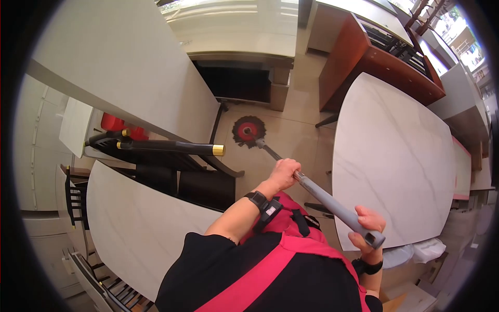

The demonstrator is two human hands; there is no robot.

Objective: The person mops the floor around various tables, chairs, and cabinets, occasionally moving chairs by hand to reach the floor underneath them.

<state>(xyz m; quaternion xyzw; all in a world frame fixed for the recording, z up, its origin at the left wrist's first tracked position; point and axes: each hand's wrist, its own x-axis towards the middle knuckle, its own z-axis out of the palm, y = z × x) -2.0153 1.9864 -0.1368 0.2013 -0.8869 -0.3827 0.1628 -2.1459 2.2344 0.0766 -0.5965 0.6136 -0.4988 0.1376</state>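
Observation:
A mop with a grey handle slants from lower right to upper left. Its round head, red in the middle with a dark fringe, rests on the tiled floor. My left hand is wrapped round the thin part of the pole, about midway along. Near the handle's top end, my right hand holds the thick grey grip, with the thumb on one side and the fingers on the other.
A white marbled table stands close on the right, another at the lower left. Black chairs with gold-tipped arms reach in from the left. A brown cabinet and a low white unit stand ahead.

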